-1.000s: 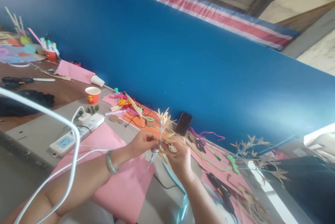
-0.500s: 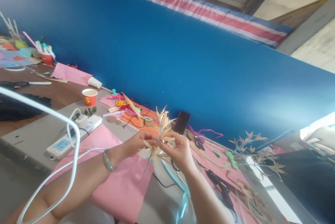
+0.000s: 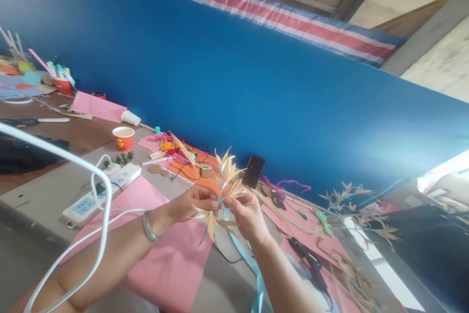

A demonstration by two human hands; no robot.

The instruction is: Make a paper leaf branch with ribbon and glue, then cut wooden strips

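Observation:
A spray of straw-coloured, pointed-petal flowers (image 3: pixel 227 169) stands upright between my hands. Its thin stem looks wrapped in pale blue. My left hand (image 3: pixel 196 202), with a bangle at the wrist, pinches the stem from the left, and lower flowers fan out beneath the fingers. Close against it, my right hand (image 3: pixel 248 211) grips the stem from the other side, its fingertips nearly touching the left ones. Light blue ribbon (image 3: pixel 246 253) hangs below the right hand to the lower edge of the view; the fingers hide where it meets the stem.
Pink paper (image 3: pixel 166 259) lies under my forearms. To the left are a power strip (image 3: pixel 100 195), a white cable (image 3: pixel 107 220) and a red paper cup (image 3: pixel 123 139). A phone (image 3: pixel 254 171) leans by the blue partition (image 3: pixel 205 69). A glue gun (image 3: pixel 309 261) and another flower spray (image 3: pixel 346 196) are at right.
The hands have turned the spray slightly, and its lower flowers now hang further left. My right hand has shifted a little down, its fingers curled closer around the stem.

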